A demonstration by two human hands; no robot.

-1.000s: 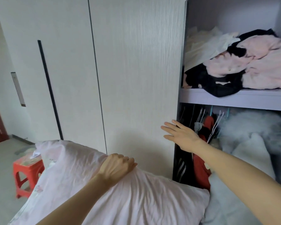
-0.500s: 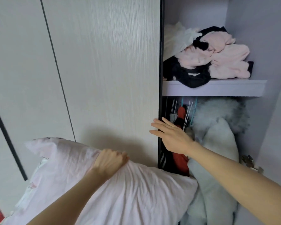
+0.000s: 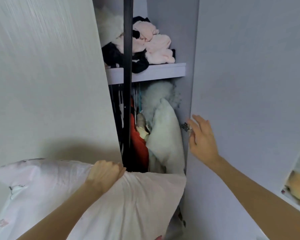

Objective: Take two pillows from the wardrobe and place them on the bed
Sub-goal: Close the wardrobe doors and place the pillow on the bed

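Seen from the head camera, a person stands at an open wardrobe (image 3: 190,49) with both bare arms reaching forward. The left hand (image 3: 105,174) is clenched on the upper edge of a pale pink pillow (image 3: 59,193), bunching its fabric; the pillow spreads across the lower left of the view, in front of the white wardrobe door (image 3: 47,75) and the foot of the opening. The right hand (image 3: 202,139) hangs spread, fingers apart and holding nothing, beside a metal hinge (image 3: 186,127) on the wardrobe's right inner wall. Inside, a shelf (image 3: 154,71) carries a heap of pink, black and white clothes (image 3: 152,45). Below it, a pale, soft bundle (image 3: 164,135) stands upright against the right wall, beside a red garment (image 3: 139,146) and hangers. Whether that bundle is a pillow cannot be told.
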